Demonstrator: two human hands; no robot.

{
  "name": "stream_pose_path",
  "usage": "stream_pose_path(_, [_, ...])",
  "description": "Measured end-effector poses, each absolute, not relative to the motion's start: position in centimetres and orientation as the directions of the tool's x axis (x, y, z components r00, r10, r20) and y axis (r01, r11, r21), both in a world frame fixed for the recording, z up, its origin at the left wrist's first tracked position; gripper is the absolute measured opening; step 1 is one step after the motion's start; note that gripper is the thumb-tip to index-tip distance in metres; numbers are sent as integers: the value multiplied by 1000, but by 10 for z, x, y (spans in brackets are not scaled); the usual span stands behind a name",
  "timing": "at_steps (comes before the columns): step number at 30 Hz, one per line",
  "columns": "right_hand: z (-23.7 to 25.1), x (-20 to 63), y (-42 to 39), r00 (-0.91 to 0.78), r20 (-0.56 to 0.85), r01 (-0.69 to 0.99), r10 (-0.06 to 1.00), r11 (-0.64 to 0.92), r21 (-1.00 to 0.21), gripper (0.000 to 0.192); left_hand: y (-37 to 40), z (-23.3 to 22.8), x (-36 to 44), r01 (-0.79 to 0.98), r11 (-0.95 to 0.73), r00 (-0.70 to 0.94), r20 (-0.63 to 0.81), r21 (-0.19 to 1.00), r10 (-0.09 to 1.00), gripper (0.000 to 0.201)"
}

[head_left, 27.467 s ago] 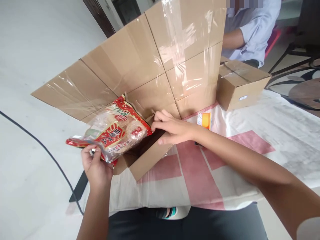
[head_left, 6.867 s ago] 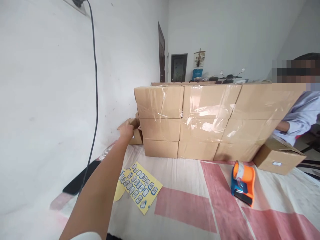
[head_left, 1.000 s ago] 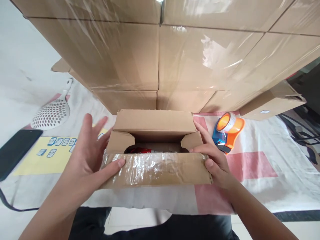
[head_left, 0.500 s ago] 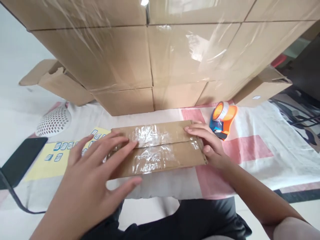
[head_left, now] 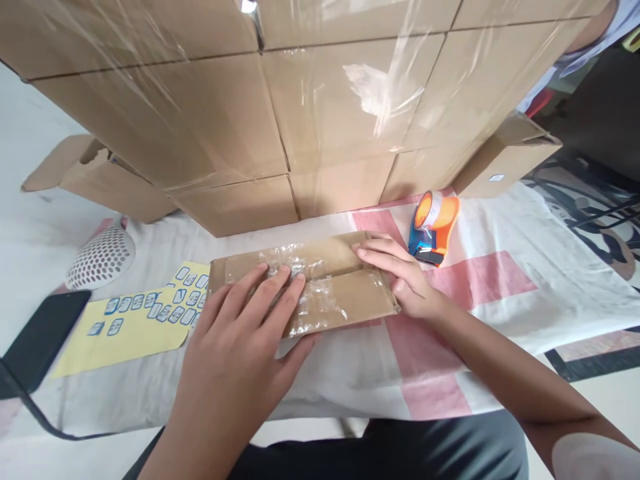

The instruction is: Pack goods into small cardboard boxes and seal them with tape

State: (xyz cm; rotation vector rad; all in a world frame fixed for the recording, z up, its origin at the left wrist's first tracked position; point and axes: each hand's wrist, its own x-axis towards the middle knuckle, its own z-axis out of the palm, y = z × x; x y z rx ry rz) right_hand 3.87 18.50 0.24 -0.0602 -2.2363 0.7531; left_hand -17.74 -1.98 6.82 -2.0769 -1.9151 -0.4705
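Corrugated cardboard, patched with crinkled old tape: the small carton [head_left: 305, 287] lies on the cloth-covered worktop [head_left: 500, 293] before stacked boxes [head_left: 280, 127]. The left hand [head_left: 245, 347] presses flat, fingers spread, on its closed flaps; the right hand [head_left: 400, 273] pins the far end, pinching nothing. It looks light and stiffish, slick where taped, best gripped by its short ends. A tape dispenser [head_left: 433, 220] stands near.

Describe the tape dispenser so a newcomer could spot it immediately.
Find the wall of stacked taped cartons at the back of the cloth-covered table. At its foot, just beyond the right hand, stands the tape dispenser: the only orange-and-blue item among brown cardboard.
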Motion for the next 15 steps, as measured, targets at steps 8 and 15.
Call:
stream_pose_path(8, [30,63,183,-292,779,143,555,831,-538,45,-23,81,-165,999,-33,23,415,17,909,62])
stream_pose_path(15, [37,134,248,116,323,603,939,192,-774,43,-17,88,-148,998,-60,63,478,-22,876,62])
